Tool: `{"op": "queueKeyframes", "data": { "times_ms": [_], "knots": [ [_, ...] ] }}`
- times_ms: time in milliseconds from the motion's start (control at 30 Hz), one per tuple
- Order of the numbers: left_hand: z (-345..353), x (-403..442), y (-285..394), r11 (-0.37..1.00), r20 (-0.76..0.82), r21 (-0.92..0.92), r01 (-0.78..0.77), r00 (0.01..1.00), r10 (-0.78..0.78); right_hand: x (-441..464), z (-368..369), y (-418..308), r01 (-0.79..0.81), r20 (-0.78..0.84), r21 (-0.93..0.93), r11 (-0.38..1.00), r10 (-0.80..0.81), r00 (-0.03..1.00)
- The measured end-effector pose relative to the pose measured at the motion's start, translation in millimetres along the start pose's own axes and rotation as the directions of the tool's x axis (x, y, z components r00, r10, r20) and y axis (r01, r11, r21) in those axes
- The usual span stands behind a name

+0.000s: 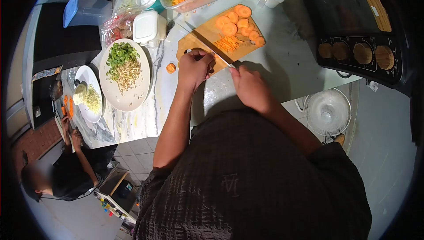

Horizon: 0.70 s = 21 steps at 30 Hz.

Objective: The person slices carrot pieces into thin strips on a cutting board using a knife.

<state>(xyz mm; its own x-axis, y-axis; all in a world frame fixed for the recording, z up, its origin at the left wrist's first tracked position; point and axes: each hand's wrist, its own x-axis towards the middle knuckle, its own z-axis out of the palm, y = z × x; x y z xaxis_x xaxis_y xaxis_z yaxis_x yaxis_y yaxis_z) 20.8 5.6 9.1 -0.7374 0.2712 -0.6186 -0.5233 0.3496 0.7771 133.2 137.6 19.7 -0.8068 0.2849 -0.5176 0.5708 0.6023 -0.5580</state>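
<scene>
My right hand is wrapped round the handle of a knife, whose blade lies across a wooden cutting board. Closed at the board's near edge, my left hand has its fingertips beside the blade; some orange carrot shows by them, but what they hold is mostly hidden. Beyond the blade are a small heap of carrot strips and several round carrot slices. One carrot piece lies on the table, left of the board.
Left are an oval plate of chopped greens and sprouts, a smaller plate and a lidded tub. A vegetable container stands behind; an oven and strainer are right. Another person works at far left.
</scene>
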Motion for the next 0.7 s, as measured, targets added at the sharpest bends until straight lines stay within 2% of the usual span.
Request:
{"op": "queueKeyframes", "data": {
  "times_ms": [200, 367, 433, 500, 567, 633, 700],
  "knots": [
    [-2, -1, 1, 1.000, 0.023, 0.012, 0.029, 0.999, -0.029, -6, -1, 19, 0.044, -0.090, -0.055, 0.998, -0.049, 0.995],
    [0, 0, -1, 1.000, -0.009, 0.009, -0.015, 1.000, 0.015, -7, -6, 21, 0.121, -0.172, -0.098, 0.988, -0.137, 0.975],
    [1, -2, 1, 0.999, -0.018, 0.040, -0.026, 0.999, 0.027, -9, -10, 20, 0.214, -0.294, -0.089, 0.973, -0.231, 0.928],
    [1, -6, 3, 0.998, -0.006, 0.058, -0.016, 1.000, 0.016, -8, -16, 19, 0.210, -0.305, -0.075, 0.975, -0.223, 0.926],
    [-2, -2, -4, 0.997, 0.010, 0.050, -0.051, 0.999, 0.050, -6, -20, 20, 0.204, -0.311, -0.062, 0.977, -0.213, 0.926],
    [-6, -4, -8, 0.994, 0.094, -0.011, -0.107, 0.990, 0.108, -5, -21, 24, 0.227, -0.355, -0.134, 0.965, -0.261, 0.898],
    [-10, -3, -2, 0.992, 0.054, 0.055, -0.116, 0.992, 0.113, -2, -25, 26, 0.236, -0.369, -0.133, 0.963, -0.269, 0.890]
  ]
}}
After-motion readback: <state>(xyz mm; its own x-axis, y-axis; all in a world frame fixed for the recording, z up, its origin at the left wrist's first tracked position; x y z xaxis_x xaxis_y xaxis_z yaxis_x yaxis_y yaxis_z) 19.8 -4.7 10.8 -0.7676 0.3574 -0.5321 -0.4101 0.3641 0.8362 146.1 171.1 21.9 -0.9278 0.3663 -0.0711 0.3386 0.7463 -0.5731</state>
